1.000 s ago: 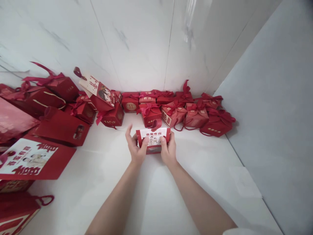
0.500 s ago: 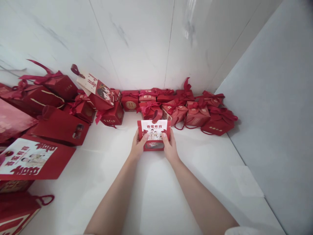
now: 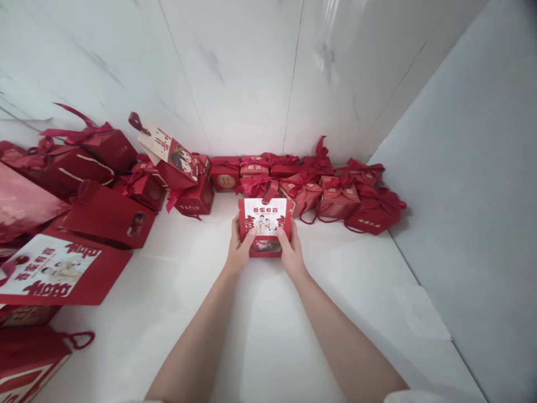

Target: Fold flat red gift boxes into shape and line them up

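Between my two hands is a red gift box (image 3: 267, 215) with a white printed label, a ribbon loop on top and an oval window low on its front. My left hand (image 3: 241, 243) grips its left side, and my right hand (image 3: 291, 245) grips its right side. Both thumbs press on the front face, while the other fingers are mostly hidden at the sides and behind. Just beyond the held box, small red boxes with ribbon bows (image 3: 300, 190) stand in rows along the wall.
A taller box with a cream printed flap (image 3: 168, 154) leans over others at the left back. Larger red boxes (image 3: 107, 221) crowd the left side, one with a white label (image 3: 50, 267). A marble-patterned wall (image 3: 243, 73) closes the back, and a grey panel (image 3: 470, 184) bounds the right.
The held box has tipped slightly, so its label and window show more fully. Both hands keep their grip on it, and the view has shifted a little.
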Demonstrator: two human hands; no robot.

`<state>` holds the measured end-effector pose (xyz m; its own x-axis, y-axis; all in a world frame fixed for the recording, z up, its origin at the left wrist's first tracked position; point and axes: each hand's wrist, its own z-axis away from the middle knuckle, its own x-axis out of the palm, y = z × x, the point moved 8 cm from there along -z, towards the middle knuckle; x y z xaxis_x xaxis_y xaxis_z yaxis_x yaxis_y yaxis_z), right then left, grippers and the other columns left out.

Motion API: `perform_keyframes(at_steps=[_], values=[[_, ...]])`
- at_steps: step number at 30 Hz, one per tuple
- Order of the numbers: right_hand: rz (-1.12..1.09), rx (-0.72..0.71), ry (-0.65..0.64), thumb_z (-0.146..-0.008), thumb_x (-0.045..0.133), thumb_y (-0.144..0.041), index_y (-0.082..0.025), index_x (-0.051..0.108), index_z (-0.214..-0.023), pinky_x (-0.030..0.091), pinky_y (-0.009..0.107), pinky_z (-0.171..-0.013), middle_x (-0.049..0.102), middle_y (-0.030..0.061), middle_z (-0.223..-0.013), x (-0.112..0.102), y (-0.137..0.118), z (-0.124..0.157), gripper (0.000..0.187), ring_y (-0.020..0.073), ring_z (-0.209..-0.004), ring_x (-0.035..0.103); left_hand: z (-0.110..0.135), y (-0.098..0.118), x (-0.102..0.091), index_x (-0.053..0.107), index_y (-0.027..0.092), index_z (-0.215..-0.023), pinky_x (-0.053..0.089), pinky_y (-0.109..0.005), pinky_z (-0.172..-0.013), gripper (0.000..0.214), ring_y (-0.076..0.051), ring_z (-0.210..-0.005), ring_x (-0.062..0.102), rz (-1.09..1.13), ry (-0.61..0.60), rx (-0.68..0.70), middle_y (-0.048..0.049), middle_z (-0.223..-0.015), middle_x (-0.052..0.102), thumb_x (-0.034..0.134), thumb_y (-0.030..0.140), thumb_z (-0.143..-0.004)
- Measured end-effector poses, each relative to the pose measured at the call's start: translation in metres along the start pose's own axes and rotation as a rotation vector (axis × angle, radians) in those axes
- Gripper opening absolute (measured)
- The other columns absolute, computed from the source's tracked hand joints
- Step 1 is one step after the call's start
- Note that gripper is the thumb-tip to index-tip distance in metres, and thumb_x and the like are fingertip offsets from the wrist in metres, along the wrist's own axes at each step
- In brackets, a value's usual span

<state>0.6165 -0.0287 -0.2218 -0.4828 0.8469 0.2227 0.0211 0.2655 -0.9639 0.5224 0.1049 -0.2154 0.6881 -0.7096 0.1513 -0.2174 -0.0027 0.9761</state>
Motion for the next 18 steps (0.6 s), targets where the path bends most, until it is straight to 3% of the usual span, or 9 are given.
perform_keyframes(at_steps=[3, 10, 18], values=[[-0.026, -0.002, -0.01, -0.088, 0.061, -0.045, -0.023, 0.049, -0.134, 0.038, 0.043, -0.111, 0.053, 0.0072, -0.139, 0.001, -0.001, -0.002, 0.053, 0.0239, -0.129, 0.049, -0.001, -0.003, -0.002, 0.045, 0.025, -0.136, 0.047, -0.038, -0.105, 0.057, -0.025, -0.127, 0.053, -0.016, 0.017, 0.011, -0.009, -0.139, 0.053, 0.064, 0.044, -0.086], [0.011, 0.046, 0.021, -0.086, 0.062, -0.048, -0.022, 0.053, -0.131, 0.044, 0.044, -0.105, 0.058, 0.0086, -0.134, -0.002, 0.005, -0.004, 0.053, 0.0252, -0.123, 0.055, -0.007, -0.013, -0.002, 0.053, 0.02, -0.132, 0.044, -0.042, -0.108, 0.051, -0.028, -0.127, 0.053, 0.145, -0.042, -0.056, -0.0091, -0.135, 0.058, 0.06, 0.041, -0.087], [-0.084, 0.057, -0.013, -0.085, 0.063, -0.046, -0.022, 0.054, -0.128, 0.048, 0.043, -0.102, 0.059, 0.0087, -0.134, 0.0, 0.006, -0.006, 0.05, 0.025, -0.119, 0.058, -0.005, -0.013, -0.004, 0.058, 0.019, -0.129, 0.047, -0.041, -0.104, 0.05, -0.028, -0.123, 0.057, 0.072, 0.013, -0.109, -0.0093, -0.131, 0.062, 0.06, 0.046, -0.087]])
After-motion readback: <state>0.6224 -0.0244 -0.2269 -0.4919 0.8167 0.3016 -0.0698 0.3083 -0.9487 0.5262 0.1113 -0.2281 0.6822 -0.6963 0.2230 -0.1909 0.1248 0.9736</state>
